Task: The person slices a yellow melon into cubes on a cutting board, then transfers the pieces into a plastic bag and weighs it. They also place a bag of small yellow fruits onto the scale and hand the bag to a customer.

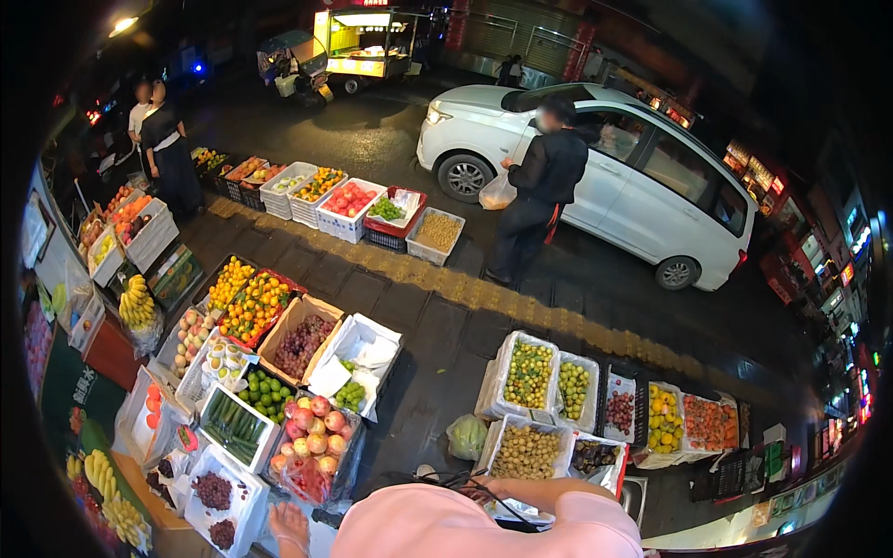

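My left hand point(288, 525) is low in the view, its fingers apart and holding nothing. It is beside a white box point(244, 493) with bunches of dark grapes point(214, 490), just below a crate of pomegranates point(313, 437) partly covered in clear plastic. My right hand point(479, 489) is in front of my pink shirt, next to thin black cords point(446, 478). Its fingers look curled, but whatever is in them is too small and dark to make out. Close by stands a white crate of small brown round fruit point(528, 454).
Fruit crates line both sides of the dark paving. A person in dark clothes point(542, 186) stands with a plastic bag point(498, 192) beside a white van point(595, 158). Two people point(163, 139) stand at far left. A green melon-like item point(467, 436) lies near the right crates.
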`<state>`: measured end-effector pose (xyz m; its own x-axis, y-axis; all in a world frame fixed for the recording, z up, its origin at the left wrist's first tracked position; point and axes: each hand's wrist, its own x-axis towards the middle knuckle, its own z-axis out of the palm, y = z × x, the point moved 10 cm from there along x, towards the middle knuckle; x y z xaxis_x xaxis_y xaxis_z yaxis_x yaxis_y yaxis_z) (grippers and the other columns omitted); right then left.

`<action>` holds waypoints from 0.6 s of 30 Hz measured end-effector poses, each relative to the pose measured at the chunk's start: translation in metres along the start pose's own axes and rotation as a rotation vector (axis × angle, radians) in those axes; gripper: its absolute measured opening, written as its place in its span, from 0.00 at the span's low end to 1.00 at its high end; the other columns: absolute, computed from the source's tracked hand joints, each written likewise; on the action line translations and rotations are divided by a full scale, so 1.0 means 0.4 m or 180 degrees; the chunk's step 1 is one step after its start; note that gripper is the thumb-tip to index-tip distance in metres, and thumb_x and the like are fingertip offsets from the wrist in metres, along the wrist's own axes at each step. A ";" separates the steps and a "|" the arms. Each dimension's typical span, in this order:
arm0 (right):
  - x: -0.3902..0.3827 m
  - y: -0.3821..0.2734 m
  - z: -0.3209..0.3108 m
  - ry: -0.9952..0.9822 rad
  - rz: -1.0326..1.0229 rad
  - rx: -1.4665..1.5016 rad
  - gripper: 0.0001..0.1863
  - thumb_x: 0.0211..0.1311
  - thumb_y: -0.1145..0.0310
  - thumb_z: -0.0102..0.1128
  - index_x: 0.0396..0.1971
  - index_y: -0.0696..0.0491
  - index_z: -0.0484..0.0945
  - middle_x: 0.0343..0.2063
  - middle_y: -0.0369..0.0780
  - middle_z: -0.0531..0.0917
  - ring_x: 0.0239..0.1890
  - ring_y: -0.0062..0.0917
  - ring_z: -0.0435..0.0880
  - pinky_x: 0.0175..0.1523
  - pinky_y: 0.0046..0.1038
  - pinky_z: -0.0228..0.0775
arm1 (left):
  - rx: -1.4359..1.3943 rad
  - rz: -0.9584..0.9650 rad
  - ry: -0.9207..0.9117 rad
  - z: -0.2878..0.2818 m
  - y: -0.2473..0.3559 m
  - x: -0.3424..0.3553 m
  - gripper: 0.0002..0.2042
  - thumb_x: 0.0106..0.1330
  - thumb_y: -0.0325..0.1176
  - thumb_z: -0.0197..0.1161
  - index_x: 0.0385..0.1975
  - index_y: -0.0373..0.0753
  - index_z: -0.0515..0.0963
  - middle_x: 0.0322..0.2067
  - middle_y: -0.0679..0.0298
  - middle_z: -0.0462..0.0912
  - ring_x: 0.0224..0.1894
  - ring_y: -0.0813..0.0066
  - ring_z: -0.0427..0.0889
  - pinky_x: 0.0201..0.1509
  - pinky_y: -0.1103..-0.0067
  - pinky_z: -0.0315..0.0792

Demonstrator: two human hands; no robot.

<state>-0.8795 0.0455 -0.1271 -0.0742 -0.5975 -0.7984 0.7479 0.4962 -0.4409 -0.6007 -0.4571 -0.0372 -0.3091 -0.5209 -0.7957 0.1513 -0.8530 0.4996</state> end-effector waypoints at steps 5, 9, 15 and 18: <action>-0.221 -0.589 -0.043 0.1904 -0.2096 -0.1761 0.17 0.64 0.61 0.64 0.47 0.56 0.79 0.38 0.37 0.84 0.38 0.22 0.81 0.43 0.30 0.75 | 0.0263 -0.0068 -0.0203 0.054 -0.003 0.026 0.32 0.65 0.61 0.55 0.62 0.46 0.67 0.50 0.68 0.78 0.48 0.72 0.78 0.50 0.73 0.69; -0.928 -1.172 0.438 0.1676 -0.4195 -0.1177 0.14 0.63 0.74 0.58 0.48 0.58 0.78 0.36 0.38 0.82 0.36 0.22 0.82 0.43 0.24 0.75 | 0.0571 -0.0075 -0.0489 0.190 0.036 0.018 0.28 0.66 0.59 0.54 0.59 0.47 0.71 0.50 0.68 0.79 0.51 0.70 0.77 0.56 0.72 0.66; -1.492 -1.166 1.096 0.2482 -0.6569 -0.5410 0.12 0.60 0.80 0.55 0.44 0.60 0.78 0.39 0.43 0.80 0.35 0.21 0.79 0.42 0.24 0.75 | 0.0256 -0.0071 -0.0612 0.247 0.073 0.039 0.22 0.69 0.53 0.53 0.54 0.45 0.72 0.45 0.64 0.81 0.45 0.66 0.81 0.48 0.70 0.74; -1.473 -1.193 1.145 0.2494 -0.6356 -0.6223 0.13 0.60 0.80 0.56 0.45 0.60 0.78 0.39 0.43 0.80 0.35 0.21 0.79 0.42 0.24 0.75 | 0.0062 -0.0057 -0.0618 0.213 0.076 0.056 0.23 0.67 0.53 0.55 0.55 0.45 0.73 0.47 0.63 0.79 0.45 0.65 0.80 0.48 0.67 0.74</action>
<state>-0.8905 -0.1279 0.7416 0.1760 -0.7481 0.6398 -0.9516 0.0371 0.3052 -0.6828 -0.4920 -0.0107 -0.4871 -0.4876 -0.7246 0.1265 -0.8603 0.4939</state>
